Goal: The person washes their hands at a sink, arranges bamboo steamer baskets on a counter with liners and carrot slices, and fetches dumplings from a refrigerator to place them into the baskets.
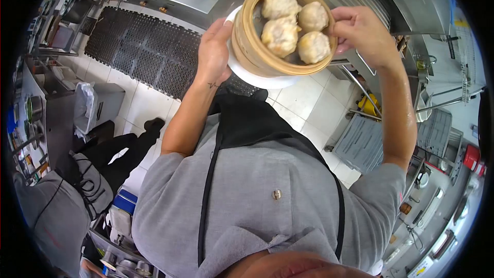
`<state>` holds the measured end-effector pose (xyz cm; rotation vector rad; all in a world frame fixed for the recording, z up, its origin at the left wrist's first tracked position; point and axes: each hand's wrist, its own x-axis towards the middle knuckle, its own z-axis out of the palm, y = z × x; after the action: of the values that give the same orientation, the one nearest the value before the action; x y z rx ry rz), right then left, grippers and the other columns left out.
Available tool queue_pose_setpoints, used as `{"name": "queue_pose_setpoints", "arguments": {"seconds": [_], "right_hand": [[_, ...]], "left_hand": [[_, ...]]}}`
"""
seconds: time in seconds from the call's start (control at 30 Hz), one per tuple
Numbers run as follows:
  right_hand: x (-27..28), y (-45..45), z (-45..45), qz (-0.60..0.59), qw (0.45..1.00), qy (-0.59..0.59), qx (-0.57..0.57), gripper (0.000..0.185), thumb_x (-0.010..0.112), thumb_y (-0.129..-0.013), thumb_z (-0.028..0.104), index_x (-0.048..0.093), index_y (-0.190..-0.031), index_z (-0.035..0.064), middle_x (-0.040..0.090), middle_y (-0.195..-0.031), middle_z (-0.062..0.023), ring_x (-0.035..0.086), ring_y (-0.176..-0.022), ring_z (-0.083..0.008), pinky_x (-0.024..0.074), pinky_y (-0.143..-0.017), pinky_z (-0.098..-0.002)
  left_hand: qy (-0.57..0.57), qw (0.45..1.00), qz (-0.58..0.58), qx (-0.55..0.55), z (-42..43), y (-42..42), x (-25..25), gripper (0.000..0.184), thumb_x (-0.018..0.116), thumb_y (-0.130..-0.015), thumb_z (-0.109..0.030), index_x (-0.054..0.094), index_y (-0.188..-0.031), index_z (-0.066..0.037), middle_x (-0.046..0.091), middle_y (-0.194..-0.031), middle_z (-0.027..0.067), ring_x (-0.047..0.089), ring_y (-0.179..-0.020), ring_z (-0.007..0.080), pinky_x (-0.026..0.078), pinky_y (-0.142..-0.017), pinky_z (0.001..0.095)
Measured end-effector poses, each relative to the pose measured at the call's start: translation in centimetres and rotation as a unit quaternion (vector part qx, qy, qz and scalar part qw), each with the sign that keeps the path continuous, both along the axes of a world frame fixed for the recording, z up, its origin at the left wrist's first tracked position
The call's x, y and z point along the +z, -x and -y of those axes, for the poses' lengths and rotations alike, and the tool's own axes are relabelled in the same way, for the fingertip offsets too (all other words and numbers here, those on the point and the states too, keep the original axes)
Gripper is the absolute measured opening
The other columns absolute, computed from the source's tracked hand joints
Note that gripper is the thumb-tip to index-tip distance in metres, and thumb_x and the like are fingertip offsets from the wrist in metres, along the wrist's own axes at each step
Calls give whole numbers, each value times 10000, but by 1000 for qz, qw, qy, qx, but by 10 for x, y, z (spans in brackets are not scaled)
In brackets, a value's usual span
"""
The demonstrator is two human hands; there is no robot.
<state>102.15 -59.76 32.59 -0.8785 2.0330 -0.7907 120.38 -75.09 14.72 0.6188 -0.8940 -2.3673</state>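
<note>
- At the far left, a co-worker in a grey top (56,211) and black trousers is partly seen.
- Beside that person, a grey bin (109,105) is lined with a clear plastic bag.
- A black perforated mat (139,46) is laid over the white floor tiles (296,100).
- The plate (262,80) is gripped at its left edge by the left hand (213,54); the thumb is pressed near the rim, the other fingers being mostly hidden.
- On the plate, between both hands, the bamboo steamer basket (252,54) is held up before the body, lidless; four pale dumplings (280,36) are contained in it.
- The basket's right side is clamped by the thumb and fingers of the right hand (363,33).
- Farther right, a grey crate (360,144) is seen low down.
</note>
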Motion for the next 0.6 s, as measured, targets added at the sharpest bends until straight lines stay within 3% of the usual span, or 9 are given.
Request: {"name": "queue_pose_setpoints", "arguments": {"seconds": [0.13,0.23,0.3,0.37,0.43,0.47,0.53,0.57,0.6], "right_hand": [[-12,-15,2,2,1000,0,0,318,598,-867,132,636,-1084,-98,681,-826,-104,666,-719,-115,554,-634,-225],[-21,-33,-17,-23,993,32,-108,321,573,-906,143,601,-1138,-78,687,-865,-127,651,-712,-112,548,-621,-232],[-35,-34,-50,-14,985,134,-103,329,577,-929,161,563,-1182,-49,686,-861,-136,631,-670,-116,522,-564,-245],[-71,-18,-99,113,981,31,-157,330,592,-924,148,540,-1195,-33,684,-862,-129,603,-610,-116,483,-512,-241],[-113,-18,-131,243,910,119,-313,332,578,-910,97,522,-1206,-40,657,-889,-143,630,-714,-163,500,-587,-288],[-111,-16,-127,232,908,134,-321,332,578,-910,97,522,-1206,-40,657,-889,-143,630,-714,-163,500,-587,-288],[-112,-11,-109,270,754,335,-496,300,564,-864,59,501,-1135,-52,603,-894,-152,599,-784,-215,502,-688,-365],[-117,3,-110,267,744,347,-504,300,564,-864,59,501,-1135,-52,603,-894,-152,599,-784,-215,502,-688,-365],[-125,26,-113,371,679,382,-505,251,570,-843,61,497,-1060,-40,577,-883,-151,574,-791,-229,491,-711,-390]], "left_hand": [[7,999,37,11,-1,-6,1,299,459,-1009,-153,567,-1202,48,645,-1099,129,639,-974,180,513,-845,305],[24,998,47,25,-2,-10,-11,316,468,-1007,-155,559,-1228,51,640,-1123,123,635,-986,179,513,-844,305],[7,998,48,42,-2,-8,-22,335,474,-1003,-142,543,-1266,54,633,-1171,129,629,-1041,187,515,-883,311],[23,999,1,33,-2,-9,-19,358,459,-999,-107,513,-1311,59,605,-1251,156,617,-1117,220,510,-956,337],[77,995,48,36,-4,-12,-2,369,442,-1004,-117,495,-1328,51,593,-1266,164,616,-1118,245,516,-949,355],[52,997,11,50,-3,-13,-11,375,449,-1003,-128,487,-1331,49,581,-1281,167,610,-1123,250,515,-953,365],[84,994,28,69,-2,-19,-22,409,461,-1005,-191,468,-1357,18,555,-1311,156,592,-1144,259,498,-983,384],[114,990,42,78,-4,-18,-21,428,472,-1003,-208,452,-1373,6,537,-1333,153,578,-1164,259,490,-995,387],[143,985,55,84,-6,-15,-20,448,484,-1001,-225,436,-1388,-5,519,-1354,150,564,-1183,259,482,-1008,390]]}}
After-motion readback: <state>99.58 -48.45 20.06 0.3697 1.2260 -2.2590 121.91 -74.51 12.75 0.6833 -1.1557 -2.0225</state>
